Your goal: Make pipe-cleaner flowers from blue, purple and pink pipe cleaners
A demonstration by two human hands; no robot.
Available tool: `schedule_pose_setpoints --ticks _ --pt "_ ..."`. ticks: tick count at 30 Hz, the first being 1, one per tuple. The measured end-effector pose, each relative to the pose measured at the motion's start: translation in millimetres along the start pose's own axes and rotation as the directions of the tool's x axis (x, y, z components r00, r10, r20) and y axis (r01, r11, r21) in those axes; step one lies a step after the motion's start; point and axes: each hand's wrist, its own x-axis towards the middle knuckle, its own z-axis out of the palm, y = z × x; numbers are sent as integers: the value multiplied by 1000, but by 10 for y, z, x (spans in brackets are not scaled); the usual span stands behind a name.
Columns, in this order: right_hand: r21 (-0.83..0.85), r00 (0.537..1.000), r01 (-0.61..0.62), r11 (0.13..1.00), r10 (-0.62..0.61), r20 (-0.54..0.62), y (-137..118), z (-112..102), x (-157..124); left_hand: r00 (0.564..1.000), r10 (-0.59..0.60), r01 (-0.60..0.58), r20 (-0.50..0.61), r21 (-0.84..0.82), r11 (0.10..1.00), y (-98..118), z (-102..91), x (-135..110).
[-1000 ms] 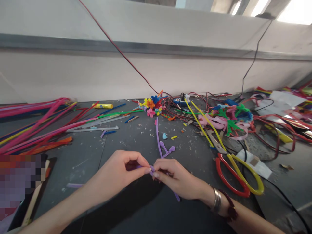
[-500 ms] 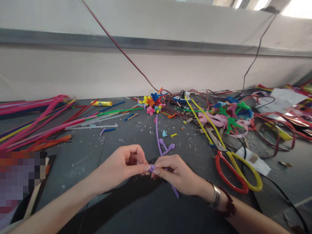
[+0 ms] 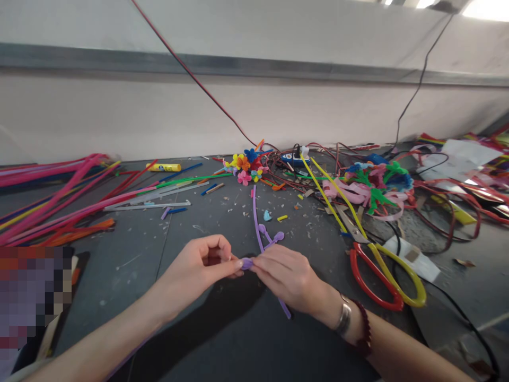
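Between my two hands is a small coiled piece of purple pipe cleaner (image 3: 247, 263). My left hand (image 3: 207, 260) pinches its left end between thumb and forefinger, the other fingers curled. From the other side, my right hand (image 3: 284, 273) closes its fingertips on the right end. Under and behind my right hand lies a long purple pipe cleaner stem (image 3: 256, 215) on the dark table. Beside that stem rest small purple pieces with rounded, coiled ends (image 3: 280, 236); my right hand partly hides them.
Scissors with red and yellow handles (image 3: 376, 276) lie at right. Bundled pipe cleaners (image 3: 59, 196) spread at left, near a yellow glue stick (image 3: 164, 167). Colourful pipe-cleaner flowers (image 3: 244, 167) sit at the back. Tangled cords, pink ribbon (image 3: 345, 192) and scraps fill the right.
My right hand has turned so its back shows more, and its fingers have shifted on the coiled purple piece. My left hand keeps its pinch. The view has shifted slightly.
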Motion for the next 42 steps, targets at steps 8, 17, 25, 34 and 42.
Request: schedule_pose_setpoints --ticks 8,17,25,34,42 --pt "-115 993 79 990 -68 92 17 -5 17 977 -115 151 181 -198 969 33 -54 -5" --pt "153 993 -91 984 78 87 -54 -20 37 930 -181 215 319 -76 974 21 -99 9" --pt "236 946 -314 920 282 163 -129 -22 65 982 35 -75 184 216 973 67 -72 -12" --pt "438 846 -533 724 445 294 -157 -8 114 987 23 -58 158 220 974 12 -74 67" --pt "657 741 -648 385 519 426 -119 75 94 984 56 -77 171 117 990 -46 -88 116"
